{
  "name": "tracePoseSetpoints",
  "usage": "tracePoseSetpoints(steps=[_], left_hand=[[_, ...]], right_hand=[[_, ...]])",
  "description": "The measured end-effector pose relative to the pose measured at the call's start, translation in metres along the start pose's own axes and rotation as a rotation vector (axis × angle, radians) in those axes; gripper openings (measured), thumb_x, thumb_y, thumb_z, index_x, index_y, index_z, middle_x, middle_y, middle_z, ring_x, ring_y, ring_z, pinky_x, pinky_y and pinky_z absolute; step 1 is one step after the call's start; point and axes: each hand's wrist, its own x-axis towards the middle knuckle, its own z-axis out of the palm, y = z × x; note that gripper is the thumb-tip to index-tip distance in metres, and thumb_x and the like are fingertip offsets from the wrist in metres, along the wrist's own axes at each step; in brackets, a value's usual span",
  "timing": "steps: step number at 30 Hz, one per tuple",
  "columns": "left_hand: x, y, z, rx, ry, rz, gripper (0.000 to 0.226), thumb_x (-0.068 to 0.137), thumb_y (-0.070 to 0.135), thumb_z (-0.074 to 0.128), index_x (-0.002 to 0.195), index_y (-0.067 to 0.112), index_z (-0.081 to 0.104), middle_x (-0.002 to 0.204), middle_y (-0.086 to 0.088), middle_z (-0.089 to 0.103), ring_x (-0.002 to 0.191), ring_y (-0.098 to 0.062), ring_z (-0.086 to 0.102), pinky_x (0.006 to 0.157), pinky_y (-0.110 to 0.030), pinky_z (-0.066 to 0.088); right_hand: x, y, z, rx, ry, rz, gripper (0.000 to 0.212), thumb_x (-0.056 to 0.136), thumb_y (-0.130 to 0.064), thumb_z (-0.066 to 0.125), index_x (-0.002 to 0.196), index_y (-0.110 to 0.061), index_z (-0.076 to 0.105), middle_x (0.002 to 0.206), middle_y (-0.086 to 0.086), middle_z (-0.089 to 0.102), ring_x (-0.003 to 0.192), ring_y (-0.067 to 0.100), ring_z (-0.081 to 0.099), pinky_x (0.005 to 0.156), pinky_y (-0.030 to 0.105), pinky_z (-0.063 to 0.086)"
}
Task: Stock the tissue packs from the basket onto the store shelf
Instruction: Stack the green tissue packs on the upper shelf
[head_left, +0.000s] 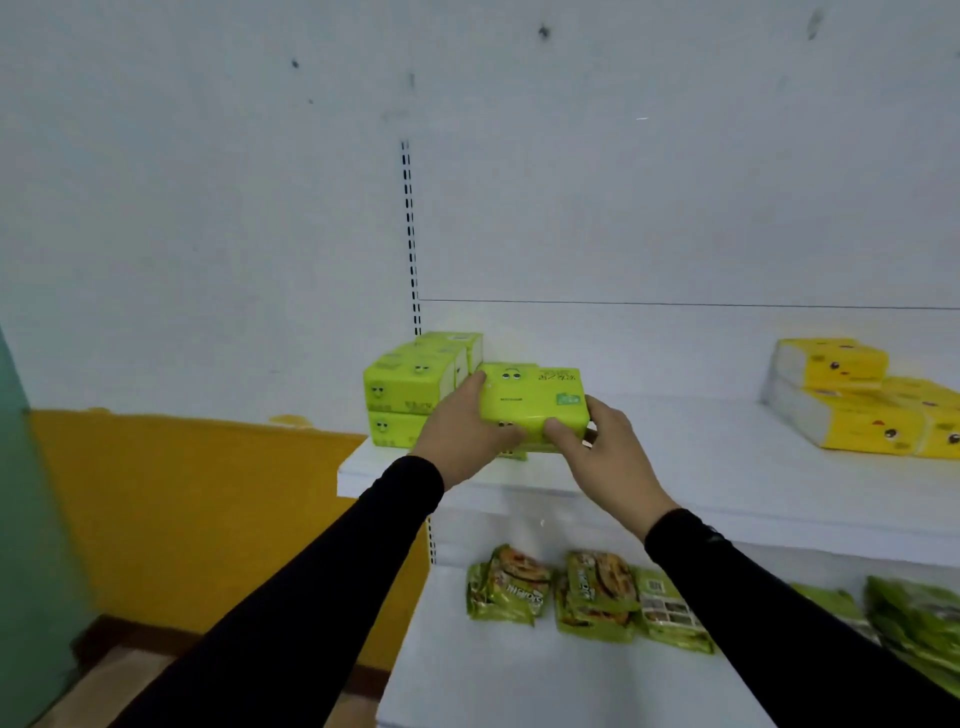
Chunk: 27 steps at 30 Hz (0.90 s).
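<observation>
You are gripping the green tissue pack (531, 402) with your left hand (464, 436) and right hand (605, 447), lowering it onto the shelf (675, 457) beside the stacked packs (410, 389). Releasing unevenly is risking it tipping over the front edge.

1. The light is dim and soft, a bit blue-grey.
2. The whole picture looks a little fuzzy.
3. Straight lines bend near the edges.
4. The black sleeves (311, 597) at 6 o'clock show no detail.
</observation>
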Motion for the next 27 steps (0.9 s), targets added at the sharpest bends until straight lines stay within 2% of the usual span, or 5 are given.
tracePoseSetpoints(steps=[3, 5, 10, 21, 27], left_hand=[[0.038, -0.009, -0.016, 0.195, -0.057, 0.101, 0.084, 0.082, 0.021, 0.071, 0.152, 0.019, 0.024, 0.142, -0.011, 0.043, 0.115, -0.025, 0.054, 0.085, -0.029, 0.047], [0.062, -0.012, -0.023, 0.292, -0.092, 0.172, 0.079, 0.084, 0.021, 0.066, 0.152, 0.021, 0.024, 0.137, -0.014, 0.043, 0.110, -0.029, 0.056, 0.080, -0.028, 0.045], [0.119, -0.019, -0.040, 0.550, -0.130, 0.312, 0.069, 0.092, 0.030, 0.058, 0.152, 0.021, 0.024, 0.136, -0.017, 0.045, 0.122, -0.032, 0.048, 0.098, -0.037, 0.043], [0.250, -0.042, -0.022, 0.803, -0.304, 0.211, 0.069, 0.094, 0.045, 0.054, 0.152, 0.020, 0.025, 0.142, -0.012, 0.048, 0.125, -0.029, 0.049, 0.097, -0.034, 0.043], [0.301, -0.059, -0.005, 0.955, -0.311, 0.154, 0.058, 0.099, 0.039, 0.048, 0.150, 0.023, 0.028, 0.140, -0.015, 0.047, 0.126, -0.035, 0.046, 0.099, -0.040, 0.043]], right_hand=[[0.026, -0.011, 0.018, 0.011, 0.037, 0.011, 0.035, 0.084, -0.053, 0.057, 0.112, -0.032, 0.062, 0.114, -0.002, 0.065, 0.112, 0.015, 0.057, 0.092, 0.036, 0.052], [0.043, -0.018, 0.024, 0.016, 0.062, 0.010, 0.029, 0.089, -0.044, 0.060, 0.110, -0.025, 0.065, 0.109, -0.002, 0.068, 0.105, 0.015, 0.062, 0.089, 0.037, 0.054], [0.087, -0.006, 0.038, -0.005, 0.092, 0.037, 0.047, 0.079, -0.063, 0.054, 0.114, -0.033, 0.063, 0.116, 0.000, 0.065, 0.113, 0.015, 0.059, 0.093, 0.038, 0.053], [0.195, 0.063, 0.064, -0.010, -0.009, 0.123, 0.042, 0.078, -0.065, 0.052, 0.105, -0.035, 0.063, 0.115, 0.005, 0.063, 0.105, 0.018, 0.064, 0.092, 0.044, 0.054], [0.233, 0.100, 0.075, -0.081, -0.078, 0.161, 0.050, 0.080, -0.067, 0.044, 0.112, -0.031, 0.058, 0.113, 0.004, 0.064, 0.108, 0.021, 0.060, 0.094, 0.045, 0.052]])
